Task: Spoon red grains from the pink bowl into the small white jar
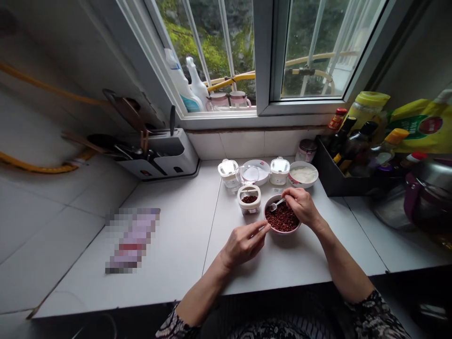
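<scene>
My right hand [300,203] grips the handle of a small white spoon [274,206], whose bowl end rests on reddish-brown dried spice [282,219], probably Sichuan peppercorns. These fill much of a pink-rimmed bowl [284,233]. At the bowl's left rim, the closed fingers of my left hand [247,242] pinch the edge. Just left of the bowl stands a seasoning jar [248,207] with its lid raised and some of the same spice inside. Two more clear-and-white jars, a left one [229,176] and a right one [279,174], stand behind.
A white plate [263,179] and a bowl of white powder [302,174] sit at the back. On the right are a black box [341,184] of bottles and a metal pot [391,212]. A knife rack [180,162] and a blurred purple packet [134,242] are to the left.
</scene>
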{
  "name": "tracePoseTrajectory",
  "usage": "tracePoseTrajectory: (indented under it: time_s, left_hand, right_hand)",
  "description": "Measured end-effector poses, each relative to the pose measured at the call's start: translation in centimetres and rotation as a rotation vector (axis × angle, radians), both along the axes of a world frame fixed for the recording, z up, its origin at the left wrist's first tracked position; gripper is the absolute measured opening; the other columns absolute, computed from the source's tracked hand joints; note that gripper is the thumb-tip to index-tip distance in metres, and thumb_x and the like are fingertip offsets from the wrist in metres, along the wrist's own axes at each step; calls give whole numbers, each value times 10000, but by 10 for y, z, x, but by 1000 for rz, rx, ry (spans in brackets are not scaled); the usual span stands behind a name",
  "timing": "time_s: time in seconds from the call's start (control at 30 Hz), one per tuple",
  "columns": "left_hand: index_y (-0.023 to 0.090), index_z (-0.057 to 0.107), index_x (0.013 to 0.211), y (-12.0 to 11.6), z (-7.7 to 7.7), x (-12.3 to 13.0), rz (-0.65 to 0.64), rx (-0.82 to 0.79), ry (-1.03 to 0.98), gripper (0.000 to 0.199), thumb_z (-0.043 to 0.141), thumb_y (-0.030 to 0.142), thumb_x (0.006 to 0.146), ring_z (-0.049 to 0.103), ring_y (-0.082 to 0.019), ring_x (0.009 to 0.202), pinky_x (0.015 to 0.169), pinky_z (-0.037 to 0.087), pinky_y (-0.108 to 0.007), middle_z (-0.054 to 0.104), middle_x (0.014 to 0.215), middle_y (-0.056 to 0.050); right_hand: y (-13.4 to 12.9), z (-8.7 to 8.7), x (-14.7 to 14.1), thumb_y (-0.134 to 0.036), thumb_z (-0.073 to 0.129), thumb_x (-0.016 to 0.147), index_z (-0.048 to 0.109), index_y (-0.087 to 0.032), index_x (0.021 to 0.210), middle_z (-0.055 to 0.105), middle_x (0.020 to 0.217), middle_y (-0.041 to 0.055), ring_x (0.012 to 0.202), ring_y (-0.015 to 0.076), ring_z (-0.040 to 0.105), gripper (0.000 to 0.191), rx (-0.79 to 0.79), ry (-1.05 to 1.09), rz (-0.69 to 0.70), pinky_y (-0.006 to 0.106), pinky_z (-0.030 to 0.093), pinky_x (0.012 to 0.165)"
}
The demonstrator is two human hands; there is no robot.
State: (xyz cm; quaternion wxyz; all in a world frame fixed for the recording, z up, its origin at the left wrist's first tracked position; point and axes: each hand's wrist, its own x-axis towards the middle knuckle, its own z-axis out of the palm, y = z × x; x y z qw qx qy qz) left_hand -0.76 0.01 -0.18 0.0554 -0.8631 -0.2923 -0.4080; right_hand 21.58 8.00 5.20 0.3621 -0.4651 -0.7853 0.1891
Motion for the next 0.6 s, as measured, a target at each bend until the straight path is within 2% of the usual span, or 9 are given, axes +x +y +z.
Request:
tracePoseTrajectory:
  time_s: [0.23,0.4,0.5,0.6]
  left_hand:
    - [143,563,1287,1,0,1,-2,25,-1,354,497,92,943,726,-171,933,763,623,-250,705,1107,-135]
    - [139,573,1258,2,0,0,-1,32,-6,319,493,105,951,729,-171,922,746,627,-252,707,1096,-136]
    - [141,572,1265,2,0,0,0,30,0,321,488,108,957,730,-172,924,745,629,-255,707,1101,-136]
    - [147,560,1292,2,0,0,-4,31,-6,353,500,98,948,730,-172,931,757,629,-256,708,1105,-131]
  right_hand:
    - [3,-4,2,-177,471,846,661,-223,746,700,711,22,724,199,612,219,49,-32,-34,334,439,817]
    - [3,-3,2,-193,464,844,655,-219,740,680,678,22,729,205,609,219,21,-31,-40,339,437,809]
    - [2,1,2,-206,467,840,650,-214,725,645,624,12,704,199,600,216,-21,23,-36,325,440,762]
    - [1,3,2,-213,469,833,639,-209,720,587,557,-15,593,166,564,204,-112,129,-12,296,436,663]
